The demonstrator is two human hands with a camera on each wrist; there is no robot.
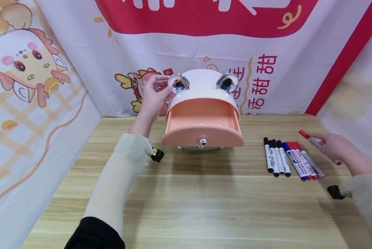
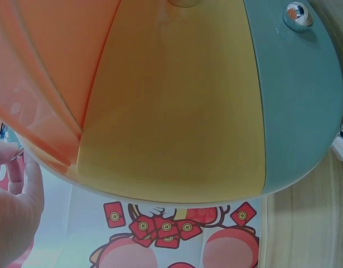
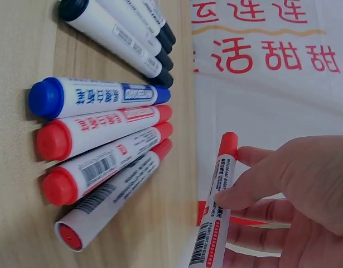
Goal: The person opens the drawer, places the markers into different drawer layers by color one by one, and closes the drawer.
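A rounded desktop drawer box with a white top stands at the back of the table, its upper peach drawer pulled out. My left hand grips the chrome ring-shaped ear at the box's left. In the left wrist view, the yellow and blue-green drawer fronts below are closed. Over at the right, my right hand pinches a red whiteboard marker between thumb and fingers, its red cap end pointing away. That marker is held just past the row of markers on the table.
Several black-capped markers lie side by side on the wooden table. Right of them are a blue marker and several red markers. A printed cloth backdrop rises behind the table.
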